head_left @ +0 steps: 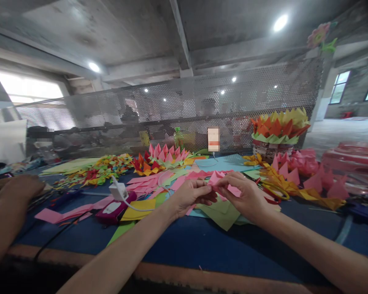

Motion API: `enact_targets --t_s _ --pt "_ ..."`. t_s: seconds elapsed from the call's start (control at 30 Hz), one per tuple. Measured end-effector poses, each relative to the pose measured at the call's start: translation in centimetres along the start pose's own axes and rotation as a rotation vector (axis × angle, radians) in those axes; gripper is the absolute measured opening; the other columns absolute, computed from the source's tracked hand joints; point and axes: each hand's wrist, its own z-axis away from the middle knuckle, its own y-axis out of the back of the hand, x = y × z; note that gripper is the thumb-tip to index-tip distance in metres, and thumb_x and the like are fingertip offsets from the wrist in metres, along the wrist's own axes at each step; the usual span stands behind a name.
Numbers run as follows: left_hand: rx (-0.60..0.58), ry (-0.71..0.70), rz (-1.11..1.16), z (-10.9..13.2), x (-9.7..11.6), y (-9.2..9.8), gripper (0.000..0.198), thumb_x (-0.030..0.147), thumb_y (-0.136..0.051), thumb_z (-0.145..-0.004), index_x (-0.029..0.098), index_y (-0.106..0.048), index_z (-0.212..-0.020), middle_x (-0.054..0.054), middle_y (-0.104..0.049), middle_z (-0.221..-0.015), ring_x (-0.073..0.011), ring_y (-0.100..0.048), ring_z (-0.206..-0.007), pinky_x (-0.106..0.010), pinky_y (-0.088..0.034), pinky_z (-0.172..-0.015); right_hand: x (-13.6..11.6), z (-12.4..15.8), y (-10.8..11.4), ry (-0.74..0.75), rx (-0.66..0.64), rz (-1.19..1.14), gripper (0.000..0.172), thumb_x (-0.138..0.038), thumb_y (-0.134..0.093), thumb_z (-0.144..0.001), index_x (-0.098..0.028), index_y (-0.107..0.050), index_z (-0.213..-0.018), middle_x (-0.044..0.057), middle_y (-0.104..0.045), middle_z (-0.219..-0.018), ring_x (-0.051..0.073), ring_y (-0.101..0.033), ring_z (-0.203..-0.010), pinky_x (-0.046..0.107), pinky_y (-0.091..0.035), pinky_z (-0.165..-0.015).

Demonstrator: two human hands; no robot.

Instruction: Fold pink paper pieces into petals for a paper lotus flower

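My left hand (191,197) and my right hand (244,195) meet over the blue table (202,245), both pinching a small folded pink paper piece (218,182) between fingertips. Under the hands lie flat green paper sheets (222,212) and more pink sheets (147,183). Both hands have their fingers closed on the pink paper.
Another person's hand and forearm (9,196) rest at the far left. A white charger on a magenta device (116,204) sits left of my hands. Folded paper lotus flowers (162,157) and a stacked one (279,128) stand behind, before a perforated metal screen (184,106). Pink and yellow folded pieces (297,179) lie right.
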Motion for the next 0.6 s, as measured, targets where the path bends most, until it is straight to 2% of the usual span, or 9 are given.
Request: enact_targets --t_s 0.3,0.6 --pt "0.003 -0.014 0.001 0.03 0.01 -0.03 0.03 0.037 -0.064 -0.074 0.009 -0.064 -0.087 -0.011 -0.065 -0.083 -0.0168 -0.063 -0.075 -0.027 -0.047 -0.068 0.28 -0.05 -0.15 0.012 -0.007 0.0 0.012 -0.018 -0.053 -0.084 -0.022 -0.064 -0.089 0.003 -0.061 -0.082 0.016 -0.055 -0.083 0.031 -0.042 -0.081" --pt "0.003 -0.003 0.018 0.0 0.01 -0.06 0.027 0.033 -0.064 -0.074 0.008 -0.065 -0.085 -0.011 -0.065 -0.083 -0.0166 -0.063 -0.074 -0.026 -0.047 -0.067 0.09 -0.12 0.06 0.015 -0.024 -0.011 0.014 -0.016 -0.054 -0.082 -0.023 -0.066 -0.085 0.002 -0.06 -0.081 0.015 -0.055 -0.078 0.029 -0.044 -0.074"
